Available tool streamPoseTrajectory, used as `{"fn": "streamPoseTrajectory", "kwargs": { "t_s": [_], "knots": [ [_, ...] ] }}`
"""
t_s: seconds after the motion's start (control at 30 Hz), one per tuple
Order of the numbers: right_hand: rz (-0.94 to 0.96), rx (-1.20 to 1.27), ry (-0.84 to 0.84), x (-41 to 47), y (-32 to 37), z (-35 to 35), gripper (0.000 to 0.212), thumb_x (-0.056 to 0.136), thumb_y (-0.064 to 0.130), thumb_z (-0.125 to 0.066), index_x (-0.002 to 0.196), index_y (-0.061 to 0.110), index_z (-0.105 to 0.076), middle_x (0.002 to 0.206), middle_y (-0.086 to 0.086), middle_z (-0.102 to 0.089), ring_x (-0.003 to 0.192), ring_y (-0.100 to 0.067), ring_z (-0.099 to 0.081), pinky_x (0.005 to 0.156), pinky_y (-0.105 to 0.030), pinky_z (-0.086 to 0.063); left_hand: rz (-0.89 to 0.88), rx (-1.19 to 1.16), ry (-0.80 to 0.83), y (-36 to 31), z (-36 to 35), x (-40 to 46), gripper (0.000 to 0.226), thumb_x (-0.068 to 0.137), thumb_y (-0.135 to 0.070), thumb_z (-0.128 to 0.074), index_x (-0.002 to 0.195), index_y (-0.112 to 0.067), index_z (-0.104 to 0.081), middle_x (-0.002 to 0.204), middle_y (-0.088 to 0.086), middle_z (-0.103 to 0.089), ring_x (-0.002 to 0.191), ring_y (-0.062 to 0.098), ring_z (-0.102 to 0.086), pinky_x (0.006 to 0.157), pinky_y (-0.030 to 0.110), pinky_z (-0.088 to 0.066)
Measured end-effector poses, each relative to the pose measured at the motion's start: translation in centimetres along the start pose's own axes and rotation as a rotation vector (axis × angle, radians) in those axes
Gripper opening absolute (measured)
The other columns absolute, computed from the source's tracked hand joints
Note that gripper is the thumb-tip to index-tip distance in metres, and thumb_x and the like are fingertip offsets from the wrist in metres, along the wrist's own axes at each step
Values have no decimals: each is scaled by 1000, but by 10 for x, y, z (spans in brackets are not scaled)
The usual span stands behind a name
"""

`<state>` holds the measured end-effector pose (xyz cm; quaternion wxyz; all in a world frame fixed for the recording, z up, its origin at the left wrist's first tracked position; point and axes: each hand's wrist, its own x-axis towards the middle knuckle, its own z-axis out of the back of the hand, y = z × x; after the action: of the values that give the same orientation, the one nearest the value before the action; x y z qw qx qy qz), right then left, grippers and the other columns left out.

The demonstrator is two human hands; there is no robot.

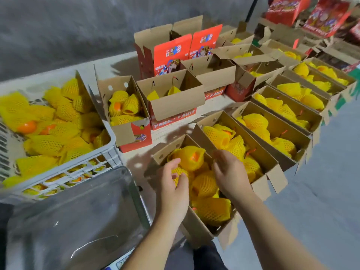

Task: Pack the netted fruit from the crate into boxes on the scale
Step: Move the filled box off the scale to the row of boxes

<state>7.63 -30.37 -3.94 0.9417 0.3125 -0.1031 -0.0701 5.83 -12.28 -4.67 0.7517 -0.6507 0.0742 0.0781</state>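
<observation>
We press the top fruit (191, 157) down gently in the box (272, 172) — left hand (173, 180) pinching one net, right hand (228, 170) loosely curled, holding nothing.

Both hands over the nearest open box (271, 173), packed with netted fruit (211, 210). Left hand (173, 184) curled, fingers around a yellow foam net (180, 173) at the box's near-left side. Right hand (229, 172) above the fruit, fingers loosely bent, not clearly gripping anything. Grey crate (109, 151) at left, roughly half full of netted fruit. Steel scale platform (78, 217) in front of the crate, bare. Row of filled boxes (303, 114) extends to the right; red printed cartons (171, 53) stand behind.
</observation>
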Motion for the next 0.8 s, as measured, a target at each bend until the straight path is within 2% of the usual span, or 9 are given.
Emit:
{"fn": "streamPoseTrajectory", "kwargs": {
  "t_s": [0.13, 0.23, 0.37, 0.5, 0.57, 0.6, 0.7, 0.77, 0.8],
  "knots": [
    [113, 99, 75, 90, 0, -5, 27, 95, 12, -62, 121, 14, -69, 114, -4, -74, 104, -23, -68, 87, -36, -54, -135, 35, -194, -28, -27, 54, 34, 104, -10, -59, 118, -41, -63, 119, -26, -63, 112, -14, -55, 84, -1, -43],
    [163, 139, 159, 174, -14, -8, 30, 95, 14, -62, 124, 15, -68, 118, -2, -74, 110, -21, -68, 94, -32, -53, -179, 82, -314, -41, -52, 116, 35, 102, -4, -59, 117, -34, -66, 117, -18, -68, 111, -3, -62, 93, 10, -47],
    [139, 55, 251, 298, -37, -21, 39, 98, 22, -59, 136, 16, -59, 130, -10, -65, 117, -30, -63, 99, -39, -49, -61, 159, -406, -47, -67, 212, 37, 98, -3, -61, 130, -21, -64, 129, 3, -64, 121, 21, -61, 108, 36, -48],
    [175, -263, 539, 389, -56, -51, 65, 95, 32, -61, 156, 25, -38, 141, -20, -41, 123, -46, -50, 108, -42, -41, 8, 748, -358, -41, -52, 290, 72, 92, -22, -65, 159, -25, -39, 165, 11, -31, 149, 36, -28, 123, 39, -20],
    [145, -198, 681, 407, -62, -58, 66, 88, 40, -61, 147, 15, -45, 140, -28, -40, 124, -50, -49, 108, -45, -44, 41, 1016, -234, -33, -40, 313, 84, 92, -30, -65, 165, -31, -24, 174, 10, -12, 153, 38, -14, 127, 45, -10],
    [176, -117, 679, 412, -68, -63, 64, 85, 39, -62, 139, 9, -49, 137, -32, -44, 124, -51, -49, 107, -46, -46, 35, 1099, -206, -29, -37, 321, 80, 93, -35, -64, 164, -30, -27, 172, 11, -17, 151, 39, -16, 126, 46, -12],
    [242, -123, 630, 409, -91, -67, 22, 91, 27, -69, 107, 16, -58, 99, -14, -46, 100, -42, -55, 88, -37, -48, 6, 1165, -320, -29, -47, 325, 46, 95, -58, -54, 130, -28, -62, 133, 4, -61, 132, 35, -43, 117, 44, -28],
    [253, -148, 641, 395, -112, -59, 19, 94, 27, -71, 104, 15, -60, 98, -2, -37, 87, -33, -55, 83, -36, -48, -32, 1015, -473, -24, -60, 309, 42, 97, -62, -45, 90, -26, -64, 97, 1, -70, 107, 31, -56, 103, 44, -38],
    [266, -160, 690, 386, -125, -52, 22, 93, 35, -73, 103, 18, -62, 99, 0, -38, 84, -26, -56, 81, -33, -46, -58, 868, -532, -20, -64, 297, 39, 97, -59, -46, 84, -25, -59, 89, 3, -69, 98, 31, -57, 96, 45, -44]
  ]
}}
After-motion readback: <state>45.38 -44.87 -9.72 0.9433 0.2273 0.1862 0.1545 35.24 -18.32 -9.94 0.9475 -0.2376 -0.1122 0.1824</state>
